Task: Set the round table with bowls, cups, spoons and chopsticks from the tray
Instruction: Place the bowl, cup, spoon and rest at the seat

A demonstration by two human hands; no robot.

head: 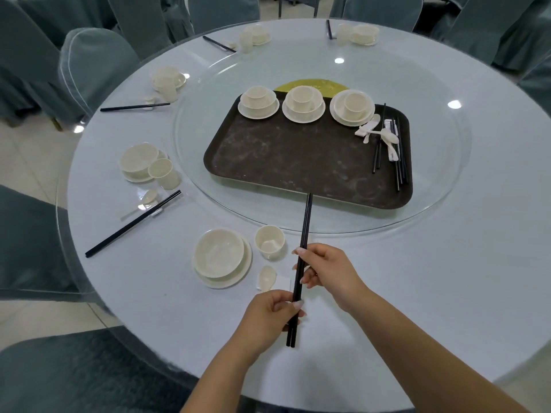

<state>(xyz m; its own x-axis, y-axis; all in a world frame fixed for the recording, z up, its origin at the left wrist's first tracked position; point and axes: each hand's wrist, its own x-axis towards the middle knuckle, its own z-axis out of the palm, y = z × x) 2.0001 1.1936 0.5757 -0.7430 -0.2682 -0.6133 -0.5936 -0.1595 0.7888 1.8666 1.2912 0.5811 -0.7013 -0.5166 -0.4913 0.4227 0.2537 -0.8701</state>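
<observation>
Both hands are on the same pair of black chopsticks [301, 263]. The left hand [269, 315] pinches them near the thick butt end, a short stub sticking out toward the person. The right hand [326, 271] pinches around the middle, fingers curled on the shafts. Long axis runs almost straight away from the person, tips pointing at the near edge of the dark tray [298, 162]. They're just right of the cup [269, 242] and spoon [266, 278]. No readable writing anywhere.
</observation>
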